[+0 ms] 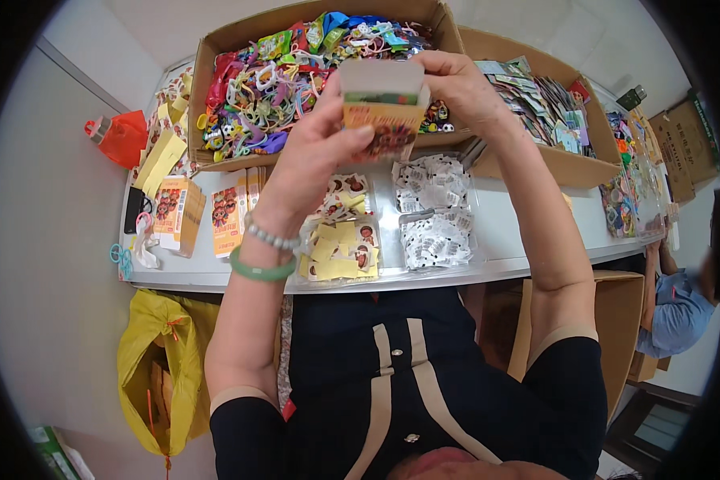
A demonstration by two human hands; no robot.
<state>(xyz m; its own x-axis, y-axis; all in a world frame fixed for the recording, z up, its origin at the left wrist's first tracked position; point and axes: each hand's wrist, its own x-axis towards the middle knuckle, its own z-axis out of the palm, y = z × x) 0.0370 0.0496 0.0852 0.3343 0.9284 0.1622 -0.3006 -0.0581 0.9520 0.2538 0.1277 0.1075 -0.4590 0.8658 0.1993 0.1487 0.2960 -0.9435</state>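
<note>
- Two hands share one small orange carton (382,108) in the head view, raised above the counter (500,220); the left hand (316,156) wraps its lower side with fingers pressed around it, thumb across the printed front.
- At the carton's top, the right hand (456,84) pinches the pale open flap between fingertips and thumb.
- Risk of a crushed or torn flap: the thin card is held only at its edge, and a hard pull from the right hand could crease it.
- Risk of a drop: the carton hangs in the air, not resting on anything; if the left hand slackens, it would likely fall into the clear trays of stickers (340,240) and small white packets (434,210) just below the hands.
- Beyond the hands, a big cardboard box of bright plastic toys (276,80) sits very near; a forward sweep of either hand could knock pieces out.
- Left of the left hand, flat orange cartons (176,214) lie near the counter's edge, and the left forearm could brush them off.
- Whether anything is inside the held carton cannot be told; if so, tilting it could spill it.
</note>
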